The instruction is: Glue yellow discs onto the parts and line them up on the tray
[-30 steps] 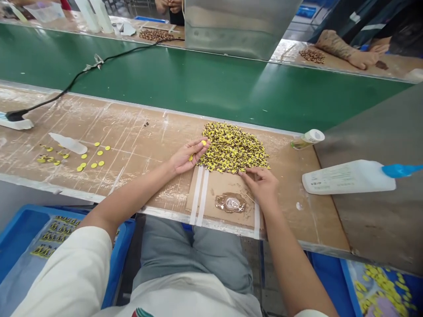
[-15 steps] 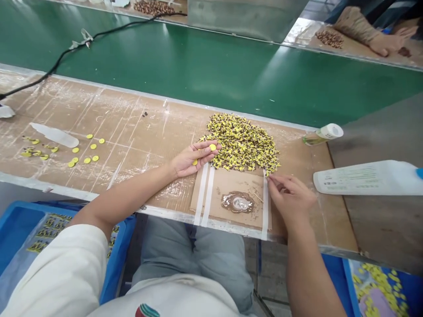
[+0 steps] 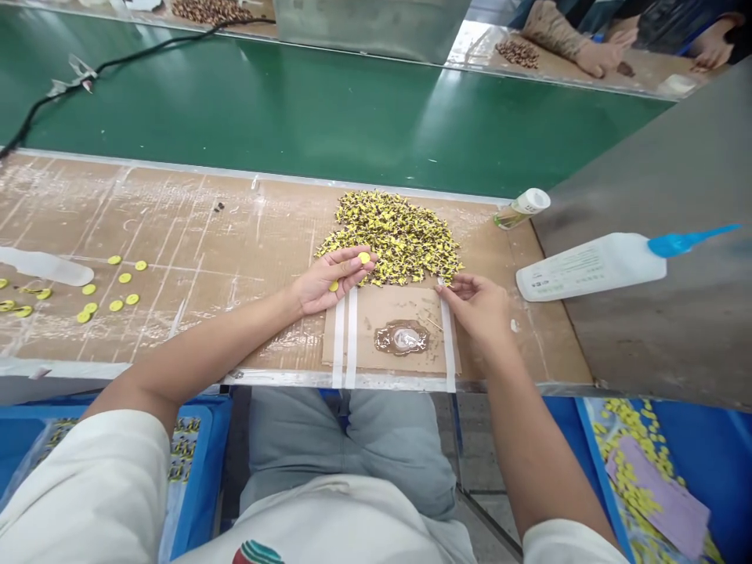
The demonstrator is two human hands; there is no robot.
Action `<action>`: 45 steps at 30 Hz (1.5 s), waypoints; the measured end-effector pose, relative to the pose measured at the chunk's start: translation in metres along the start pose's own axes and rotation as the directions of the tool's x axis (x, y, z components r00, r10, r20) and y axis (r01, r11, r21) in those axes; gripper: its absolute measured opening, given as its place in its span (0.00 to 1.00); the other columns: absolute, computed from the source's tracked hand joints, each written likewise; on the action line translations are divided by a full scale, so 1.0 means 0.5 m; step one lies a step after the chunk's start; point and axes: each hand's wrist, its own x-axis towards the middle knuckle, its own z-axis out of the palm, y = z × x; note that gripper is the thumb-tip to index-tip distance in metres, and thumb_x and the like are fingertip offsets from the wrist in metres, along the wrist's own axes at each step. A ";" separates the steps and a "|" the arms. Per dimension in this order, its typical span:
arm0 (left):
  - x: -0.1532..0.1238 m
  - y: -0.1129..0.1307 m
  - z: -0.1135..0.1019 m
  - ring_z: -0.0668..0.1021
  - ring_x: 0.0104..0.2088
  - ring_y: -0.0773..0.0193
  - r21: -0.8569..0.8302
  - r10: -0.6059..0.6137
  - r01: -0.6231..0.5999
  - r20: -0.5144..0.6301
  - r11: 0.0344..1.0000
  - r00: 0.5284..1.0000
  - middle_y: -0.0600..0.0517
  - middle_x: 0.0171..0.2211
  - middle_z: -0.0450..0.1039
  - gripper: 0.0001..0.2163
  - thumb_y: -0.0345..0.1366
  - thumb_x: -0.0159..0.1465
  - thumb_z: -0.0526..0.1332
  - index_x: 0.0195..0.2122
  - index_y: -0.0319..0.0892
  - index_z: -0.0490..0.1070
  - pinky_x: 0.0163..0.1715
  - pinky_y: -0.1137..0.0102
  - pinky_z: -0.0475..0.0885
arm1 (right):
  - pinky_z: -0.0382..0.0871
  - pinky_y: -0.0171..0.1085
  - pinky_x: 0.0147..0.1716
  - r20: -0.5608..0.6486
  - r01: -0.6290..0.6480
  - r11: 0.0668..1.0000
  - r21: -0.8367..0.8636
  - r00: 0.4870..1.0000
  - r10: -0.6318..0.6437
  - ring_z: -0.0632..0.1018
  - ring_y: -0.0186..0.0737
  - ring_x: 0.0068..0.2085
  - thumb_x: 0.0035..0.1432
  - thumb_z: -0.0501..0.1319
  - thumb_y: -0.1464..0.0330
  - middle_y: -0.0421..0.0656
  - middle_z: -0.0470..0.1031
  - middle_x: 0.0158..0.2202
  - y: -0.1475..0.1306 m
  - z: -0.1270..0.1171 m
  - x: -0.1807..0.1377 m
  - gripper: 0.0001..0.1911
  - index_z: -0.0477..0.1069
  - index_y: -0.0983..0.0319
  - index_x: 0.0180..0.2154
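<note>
My left hand (image 3: 332,280) is closed on small round yellow discs. One yellow disc (image 3: 364,257) shows at its fingertips, and another lies lower, against the curled fingers. Just beyond is a heap of small yellow-and-dark pieces (image 3: 399,235). My right hand (image 3: 479,307) reaches the heap's near right edge, thumb and fingers drawn together; what they pinch, if anything, is too small to make out. Between my hands lies a cardboard sheet (image 3: 367,356) with white tape strips. On it are a wet, glossy puddle (image 3: 405,337) and a thin stick (image 3: 435,324).
Loose yellow discs (image 3: 124,277) and a white flat strip (image 3: 52,266) lie left. At right lie a white bottle with blue nozzle (image 3: 593,266) and a small capped container (image 3: 522,207). A green belt (image 3: 247,110) runs behind; other people's hands (image 3: 599,56) are beyond. Blue bins flank my legs.
The view has swung to the right, so the bench things sit further left. My right hand remains at the heap's near right edge, and my left hand still holds the discs.
</note>
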 end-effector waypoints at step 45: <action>-0.028 -0.030 -0.009 0.61 0.17 0.84 0.091 -0.177 0.165 0.150 0.982 0.973 0.46 0.48 0.77 0.12 0.28 0.56 0.66 0.42 0.41 0.78 0.11 0.87 0.53 | 0.78 0.44 0.36 -0.381 0.322 0.941 -0.104 0.861 -0.336 0.80 0.42 0.35 0.59 0.62 0.62 0.43 0.78 0.35 -0.061 0.063 -0.260 0.08 0.77 0.55 0.40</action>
